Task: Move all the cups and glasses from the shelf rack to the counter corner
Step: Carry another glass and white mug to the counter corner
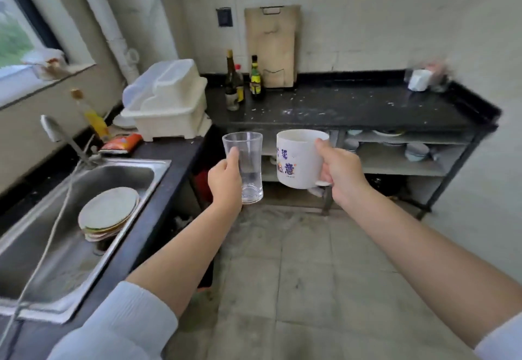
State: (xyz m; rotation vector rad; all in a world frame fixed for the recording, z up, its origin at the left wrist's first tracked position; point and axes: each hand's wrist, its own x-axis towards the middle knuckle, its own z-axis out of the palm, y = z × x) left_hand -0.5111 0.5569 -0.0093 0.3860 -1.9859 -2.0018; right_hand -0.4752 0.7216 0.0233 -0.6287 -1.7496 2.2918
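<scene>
My left hand (226, 181) grips a clear empty drinking glass (247, 167), held upright in the air in front of the counter. My right hand (340, 173) holds a white mug (296, 159) with coloured print by its handle, level with the glass. Both are above the floor, short of the black counter (353, 108). The shelf rack (404, 159) under the counter holds bowls and dishes. At the counter's far right corner stand a white cup (419, 79) and blurred glassware (437, 77).
Three bottles (240, 82) and a wooden cutting board (272, 45) stand at the counter's back left. A white dish-drainer box (169, 102) sits in the left corner. The steel sink (70, 218) at left holds stacked plates (108, 212). Tiled floor lies below.
</scene>
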